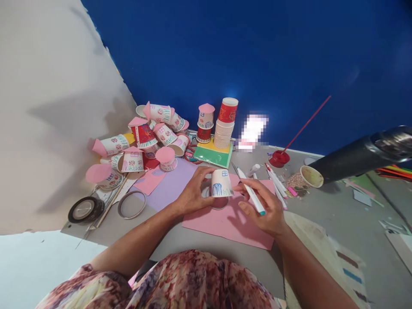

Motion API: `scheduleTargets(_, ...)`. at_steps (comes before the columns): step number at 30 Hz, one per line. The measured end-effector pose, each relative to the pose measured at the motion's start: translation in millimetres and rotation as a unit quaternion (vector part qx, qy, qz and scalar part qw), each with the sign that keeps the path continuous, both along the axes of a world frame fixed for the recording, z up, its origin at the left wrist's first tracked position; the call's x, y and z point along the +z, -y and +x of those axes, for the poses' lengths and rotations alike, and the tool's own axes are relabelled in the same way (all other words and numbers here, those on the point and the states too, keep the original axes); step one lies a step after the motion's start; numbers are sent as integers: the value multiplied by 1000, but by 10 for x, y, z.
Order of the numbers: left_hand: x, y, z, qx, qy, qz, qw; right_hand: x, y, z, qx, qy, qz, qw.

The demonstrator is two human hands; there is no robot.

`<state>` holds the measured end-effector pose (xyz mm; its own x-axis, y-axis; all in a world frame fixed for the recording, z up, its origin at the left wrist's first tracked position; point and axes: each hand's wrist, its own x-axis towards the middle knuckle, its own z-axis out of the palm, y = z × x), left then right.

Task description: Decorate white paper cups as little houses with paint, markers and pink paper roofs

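My left hand (195,193) is closed around the side of an upside-down white paper cup (221,178). A blue window, a blue arched door and green grass-like strokes are drawn on the cup. In my right hand (265,210) is a white marker (253,196) with a teal end, slanting toward the cup; its tip is close to the cup's lower right side, and I cannot tell whether it touches. Just below the cup, a round grey-rimmed ring (220,204) shows in part on a pink paper sheet (228,229).
Several decorated cups with pink paper roofs (165,155) are heaped at the left. Stacked cups (223,133) stand behind on a green and yellow packet (213,153). Loose markers (276,180), a brown-stained cup (310,177) and a dark pole (350,156) are right; black tape (85,209) lies left.
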<state>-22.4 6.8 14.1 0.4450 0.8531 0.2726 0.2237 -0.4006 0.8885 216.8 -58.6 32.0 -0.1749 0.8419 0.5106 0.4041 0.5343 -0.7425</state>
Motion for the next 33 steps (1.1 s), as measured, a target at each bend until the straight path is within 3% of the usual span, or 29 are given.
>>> scheduleTargets(6,-46,-45,-28,4,-37,44,998,73,8,-17,18,-9,119,993)
scheduleTargets(19,-35,-32,-18,-32,-40,25,998,98,-21,-51,-2,31,63,998)
scheduleTargets(27,-56,-25,-24,-28,-43,41,998,69,15,-16,-29,-8,18,999)
scheduleTargets(33,-97,-92,-29,31,-49,105,993,-114,-67,-64,-80,16,38,996)
